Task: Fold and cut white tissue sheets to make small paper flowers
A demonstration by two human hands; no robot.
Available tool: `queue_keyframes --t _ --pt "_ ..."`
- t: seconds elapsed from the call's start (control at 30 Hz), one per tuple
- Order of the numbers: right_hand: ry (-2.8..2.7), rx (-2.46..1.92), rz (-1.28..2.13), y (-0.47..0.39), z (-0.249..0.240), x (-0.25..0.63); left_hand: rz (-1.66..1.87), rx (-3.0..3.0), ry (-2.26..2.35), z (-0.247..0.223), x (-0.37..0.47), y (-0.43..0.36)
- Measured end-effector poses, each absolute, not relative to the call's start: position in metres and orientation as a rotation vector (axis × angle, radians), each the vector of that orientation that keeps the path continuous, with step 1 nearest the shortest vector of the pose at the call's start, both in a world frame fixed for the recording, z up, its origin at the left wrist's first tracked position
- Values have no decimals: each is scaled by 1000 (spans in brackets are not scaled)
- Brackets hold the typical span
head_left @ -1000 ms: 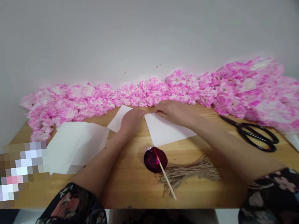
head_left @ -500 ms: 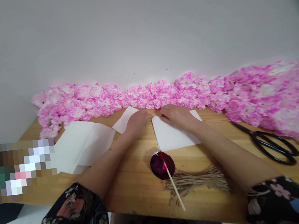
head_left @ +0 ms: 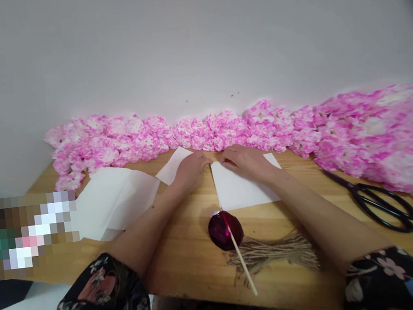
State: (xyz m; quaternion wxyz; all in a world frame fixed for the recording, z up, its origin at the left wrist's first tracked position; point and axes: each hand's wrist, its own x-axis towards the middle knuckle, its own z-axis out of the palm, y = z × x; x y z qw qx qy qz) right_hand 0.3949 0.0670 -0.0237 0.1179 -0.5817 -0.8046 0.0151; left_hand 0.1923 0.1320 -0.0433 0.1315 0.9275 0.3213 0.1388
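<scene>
Pale wooden desk [head_left: 181, 257]; everything below lies on it. Long bank of pink-and-white ruffled flowers [head_left: 221, 123] along the far side, just beyond my fingertips. Loose white paper stack [head_left: 116, 195] to the left. Flat white four-sided paper sheet [head_left: 236, 191] in the middle, under my right forearm and right fingers [head_left: 229, 158]; one layer or several, cannot tell. Bundle of thin brown twiggy strands [head_left: 280, 251] nearer me. Narrow white paper piece [head_left: 175, 161] by my left wrist.

Finger state: right, loosely curled over the sheet's far part; left fingers [head_left: 203, 160], bent together by its far-left corner. Whether either pinches paper, cannot tell.

Handling notes, my judgement: press lightly with the right and work the corner with the left tips only; a dragging wrist would skew the sheet. Watch the glossy dark magenta round dish [head_left: 218, 230] right by the near-left corner, and the slim pale stick [head_left: 244, 265] leaning out of it.
</scene>
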Motion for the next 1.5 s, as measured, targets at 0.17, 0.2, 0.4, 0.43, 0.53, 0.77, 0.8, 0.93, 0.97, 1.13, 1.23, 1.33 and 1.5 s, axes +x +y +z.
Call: queue_keyframes --t 0.17,0.2,0.4,0.43,0.53,0.77,0.8,0.93,0.97,1.13,1.23,1.33,1.5 --pt "-2364 -1678 -15 66 -26 393 433 2719 904 -47 192 133" --pt "-2365 -1672 -20 65 -26 393 437 2718 894 -47 191 133" --pt "-2347 -1673 -40 65 -27 395 456 2693 911 -48 191 134" --pt "-2337 -1687 -43 65 -27 395 457 2686 905 -48 191 134" --pt "-2313 -1735 -38 65 -26 395 455 2676 885 -47 191 133" --pt "-2329 -1733 -23 65 -26 393 551 2649 934 -42 192 128" --pt "-2332 -1733 -27 65 -27 393 605 2649 943 -40 193 126" --pt "-2344 -1734 -36 67 -26 395 665 2749 632 -38 199 117" --pt "-2345 -1736 -20 66 -23 397 619 2775 515 -38 200 116" --pt "-2320 -1751 211 51 14 414 506 2822 408 -41 201 114" --pt "-2395 -1760 298 27 23 419 463 2822 406 -38 200 113" --pt "-2513 -1624 359 2 8 432 409 2827 412 -34 199 111" --pt "-2131 -1957 225 -23 -20 487 408 2842 398 -35 198 111"
